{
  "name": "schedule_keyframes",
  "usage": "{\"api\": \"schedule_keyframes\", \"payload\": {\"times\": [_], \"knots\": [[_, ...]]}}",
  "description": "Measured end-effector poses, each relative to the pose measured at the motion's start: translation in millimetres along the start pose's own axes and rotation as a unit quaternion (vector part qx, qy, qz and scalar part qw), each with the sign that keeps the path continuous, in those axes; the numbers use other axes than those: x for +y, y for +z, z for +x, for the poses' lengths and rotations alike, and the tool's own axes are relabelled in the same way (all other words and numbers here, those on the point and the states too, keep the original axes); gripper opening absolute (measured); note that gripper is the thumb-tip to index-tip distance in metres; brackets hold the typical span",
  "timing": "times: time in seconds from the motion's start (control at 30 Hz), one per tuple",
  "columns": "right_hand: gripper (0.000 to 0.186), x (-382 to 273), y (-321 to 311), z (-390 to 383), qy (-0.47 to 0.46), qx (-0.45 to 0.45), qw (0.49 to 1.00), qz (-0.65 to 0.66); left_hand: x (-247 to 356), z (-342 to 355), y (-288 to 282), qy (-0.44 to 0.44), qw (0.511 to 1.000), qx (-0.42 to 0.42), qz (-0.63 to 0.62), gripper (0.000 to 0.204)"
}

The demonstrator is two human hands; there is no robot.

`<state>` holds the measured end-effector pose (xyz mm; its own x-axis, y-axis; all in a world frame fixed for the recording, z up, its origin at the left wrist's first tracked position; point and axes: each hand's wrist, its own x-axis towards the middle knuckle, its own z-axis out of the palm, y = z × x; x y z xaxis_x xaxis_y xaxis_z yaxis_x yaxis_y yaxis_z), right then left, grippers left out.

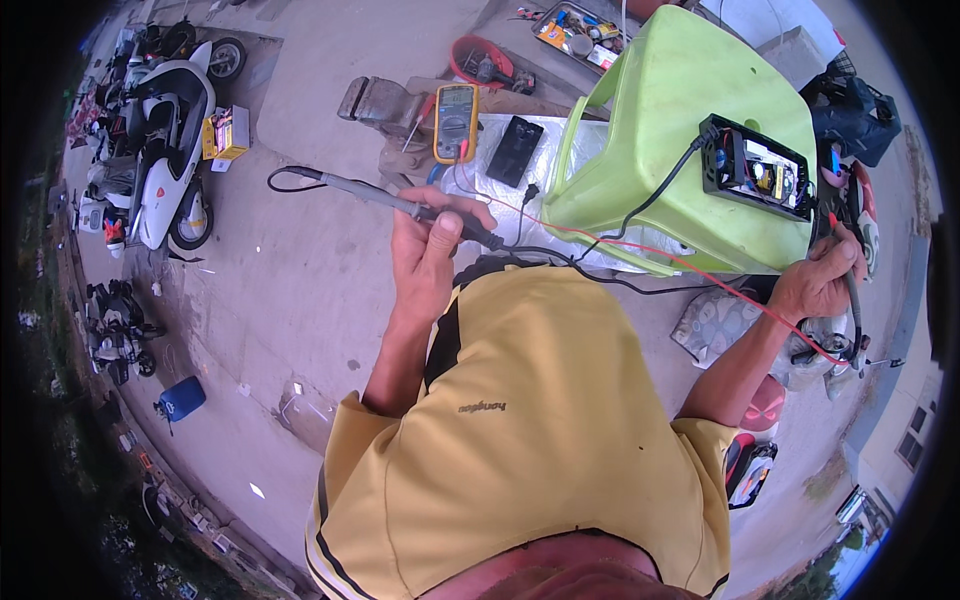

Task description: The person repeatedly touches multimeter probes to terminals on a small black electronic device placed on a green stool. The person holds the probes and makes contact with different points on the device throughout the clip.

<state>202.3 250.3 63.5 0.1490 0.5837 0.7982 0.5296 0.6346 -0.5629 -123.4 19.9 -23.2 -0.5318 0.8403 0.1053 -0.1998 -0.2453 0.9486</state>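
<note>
My left hand point(425, 250) is closed round a black cable plug point(480, 233) and a slim grey test probe point(360, 190) whose thin black lead loops out to the left. At the far right, my right hand point(822, 275) is closed on a red-tipped test probe point(833, 220) and a black cable end point(853, 305); its fingers hide part of both. A red lead point(640, 245) runs from the yellow multimeter point(456, 122) toward my right hand. Between my hands, an opened black box with exposed electronics point(757, 167) lies on a green plastic stool point(690, 80), a black cable entering its side.
A black phone point(515, 150) lies on silvery sheeting point(560, 150), near a loose plug point(530, 193). Behind are a bench vise point(380, 102), a red bowl with a power tool point(480, 62) and a parts tray point(580, 35). A white scooter point(175, 150) stands left, by a carton point(227, 135).
</note>
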Motion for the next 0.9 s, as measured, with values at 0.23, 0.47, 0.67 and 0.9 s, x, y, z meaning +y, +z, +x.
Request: {"api": "schedule_keyframes", "payload": {"times": [0.23, 0.47, 0.67, 0.9], "knots": [[0.021, -111.3, -4.9, -52.6, -0.075, -0.226, 0.962, 0.133, 18.2, 1.0, 43.5, 0.025, 0.995, -0.075, -0.06, 0.026], [0.05, -134.2, 29.7, -113.6, 0.004, -0.448, 0.882, 0.147, 26.0, -7.6, 74.4, 0.013, 0.985, -0.135, -0.108, 0.022], [0.049, -130.0, 36.8, -135.5, 0.073, -0.399, 0.894, 0.189, 20.0, -15.8, 72.8, 0.024, 0.986, -0.148, -0.079, 0.027], [0.034, -110.6, 35.7, -162.4, 0.172, -0.407, 0.858, 0.262, 34.1, -10.3, 58.0, 0.135, 0.981, -0.046, 0.133, 0.029]]}}
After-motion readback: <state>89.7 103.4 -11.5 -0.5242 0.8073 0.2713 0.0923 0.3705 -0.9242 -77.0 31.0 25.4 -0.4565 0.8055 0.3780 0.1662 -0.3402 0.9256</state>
